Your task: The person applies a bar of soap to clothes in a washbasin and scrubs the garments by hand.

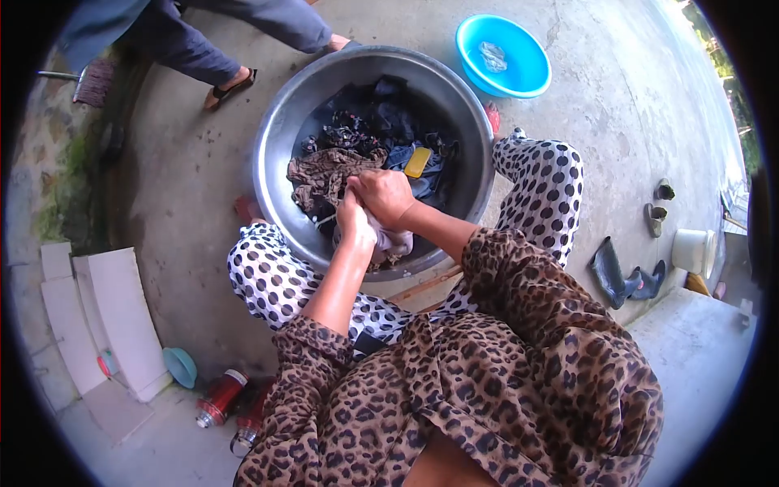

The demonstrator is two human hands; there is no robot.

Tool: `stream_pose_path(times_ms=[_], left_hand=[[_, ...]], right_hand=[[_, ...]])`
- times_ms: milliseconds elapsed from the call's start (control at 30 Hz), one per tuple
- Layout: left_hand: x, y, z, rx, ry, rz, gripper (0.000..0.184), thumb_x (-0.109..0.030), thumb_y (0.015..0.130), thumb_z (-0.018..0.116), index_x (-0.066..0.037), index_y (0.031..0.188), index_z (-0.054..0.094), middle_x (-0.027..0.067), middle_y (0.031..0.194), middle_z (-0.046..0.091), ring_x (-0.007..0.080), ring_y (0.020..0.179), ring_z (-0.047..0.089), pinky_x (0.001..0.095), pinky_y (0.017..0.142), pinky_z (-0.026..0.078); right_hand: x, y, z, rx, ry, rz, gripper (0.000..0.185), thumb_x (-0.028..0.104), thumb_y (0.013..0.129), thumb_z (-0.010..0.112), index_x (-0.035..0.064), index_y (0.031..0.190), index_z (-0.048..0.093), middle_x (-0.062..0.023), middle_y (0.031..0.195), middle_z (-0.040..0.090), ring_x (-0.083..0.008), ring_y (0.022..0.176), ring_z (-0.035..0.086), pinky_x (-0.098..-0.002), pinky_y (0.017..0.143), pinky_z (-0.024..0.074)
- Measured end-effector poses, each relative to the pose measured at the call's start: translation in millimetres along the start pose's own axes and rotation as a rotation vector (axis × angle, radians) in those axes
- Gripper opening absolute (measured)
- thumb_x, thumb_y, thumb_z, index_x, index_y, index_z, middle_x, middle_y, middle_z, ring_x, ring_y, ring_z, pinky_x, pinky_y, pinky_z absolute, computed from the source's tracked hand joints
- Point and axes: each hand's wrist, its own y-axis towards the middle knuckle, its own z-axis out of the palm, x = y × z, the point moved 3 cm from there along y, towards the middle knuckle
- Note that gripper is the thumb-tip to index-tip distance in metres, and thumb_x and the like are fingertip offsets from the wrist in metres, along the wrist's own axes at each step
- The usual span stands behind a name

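A large metal basin (276, 154) stands between my knees, with dark wet clothes (398, 114) and a brown patterned cloth (320, 172) in it. My right hand (383, 195) is closed over the near part of the basin, pressed against my left hand (355, 217). The fingers of both hands are wrapped round a pale pinkish cloth (393, 242), which hangs below them. A yellow bar of soap (417, 162) lies on the dark clothes just beyond my right hand.
A blue basin (535, 69) holding a pale crumpled item is at the back right. Another person's legs (187, 49) stand at the upper left. Boots (613, 272), a white bucket (694, 250) and red flasks (221, 398) are on the floor.
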Motion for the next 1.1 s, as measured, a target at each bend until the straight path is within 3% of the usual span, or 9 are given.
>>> stream_pose_path(times_ms=[233,333,400,533,733,800,833,1000,1100], left_hand=[[17,43,-61,0.242,-0.273,-0.147,0.049,-0.052,0.1,0.043,-0.022,0.061,0.048,-0.0025,0.059,0.054,0.0148,0.059,0.056,0.033,0.061,0.049],[15,50,-59,0.817,-0.157,-0.119,0.039,-0.041,0.105,0.033,-0.017,0.082,0.055,0.0034,0.083,0.06,0.0144,0.078,0.061,0.0325,0.08,0.049],[-3,3,-6,0.018,0.032,-0.101,0.037,-0.038,0.102,0.043,-0.007,0.094,0.062,0.0054,0.093,0.064,0.0167,0.085,0.062,0.0315,0.081,0.051],[17,17,-27,-0.03,0.126,-0.052,0.035,-0.037,0.102,0.044,-0.008,0.098,0.063,0.0038,0.096,0.064,0.0176,0.088,0.061,0.0319,0.081,0.051],[25,52,-80,0.602,-0.397,-0.229,0.038,-0.045,0.102,0.04,-0.018,0.08,0.055,0.0,0.078,0.058,0.0164,0.073,0.058,0.0352,0.073,0.049],[14,19,-30,0.557,-0.221,-0.03,0.037,-0.043,0.101,0.046,-0.016,0.08,0.058,-0.0008,0.072,0.057,0.0149,0.07,0.057,0.0307,0.065,0.049],[5,3,-6,0.017,0.119,-0.103,0.036,-0.044,0.099,0.047,-0.018,0.076,0.057,-0.0044,0.068,0.054,0.0154,0.067,0.056,0.0313,0.068,0.049],[4,13,-13,0.146,0.081,-0.256,0.045,-0.056,0.088,0.063,-0.013,0.077,0.056,-0.0015,0.071,0.057,0.0111,0.057,0.051,0.0278,0.056,0.046],[-16,-13,17,0.233,0.858,0.106,0.061,-0.051,0.082,0.073,-0.001,0.112,0.058,0.0084,0.091,0.065,0.0139,0.073,0.062,0.0279,0.073,0.051]], right_hand=[[60,-38,2,-0.257,0.13,-0.39,0.034,0.031,0.09,0.06,0.0049,0.067,0.063,-0.0127,0.064,0.064,-0.0303,0.057,0.064,-0.0423,0.053,0.0516],[33,-21,13,-0.148,0.153,-0.121,0.035,0.029,0.09,0.06,0.0054,0.065,0.06,-0.013,0.063,0.062,-0.032,0.059,0.064,-0.0444,0.054,0.0508],[-1,-7,14,-0.118,0.086,0.05,0.04,0.033,0.095,0.054,0.0057,0.066,0.06,-0.0142,0.065,0.063,-0.0344,0.062,0.065,-0.0451,0.056,0.0509],[-6,-13,11,-0.01,0.087,0.046,0.042,0.035,0.095,0.054,0.0039,0.068,0.061,-0.0158,0.071,0.066,-0.0361,0.066,0.066,-0.045,0.059,0.0517],[60,-42,10,-0.284,0.099,-0.375,0.029,0.027,0.088,0.06,0.0041,0.07,0.062,-0.0137,0.066,0.062,-0.0337,0.062,0.063,-0.0419,0.061,0.0528],[19,-25,31,-0.166,0.238,-0.046,0.034,0.03,0.09,0.058,0.0013,0.073,0.063,-0.0169,0.07,0.063,-0.0375,0.067,0.064,-0.0437,0.067,0.0532],[-8,-13,26,-0.188,0.236,0.05,0.035,0.032,0.091,0.058,0.0017,0.075,0.064,-0.0173,0.072,0.064,-0.0381,0.068,0.064,-0.0451,0.066,0.0527],[-56,9,25,-0.048,0.221,0.318,0.043,0.038,0.094,0.058,0.0003,0.076,0.067,-0.0209,0.071,0.066,-0.0344,0.064,0.065,-0.0417,0.061,0.0508],[-111,14,62,0.296,0.674,0.662,0.044,0.042,0.091,0.066,-0.001,0.088,0.074,-0.0046,0.071,0.064,-0.0113,0.063,0.053,-0.0323,0.061,0.0461]])
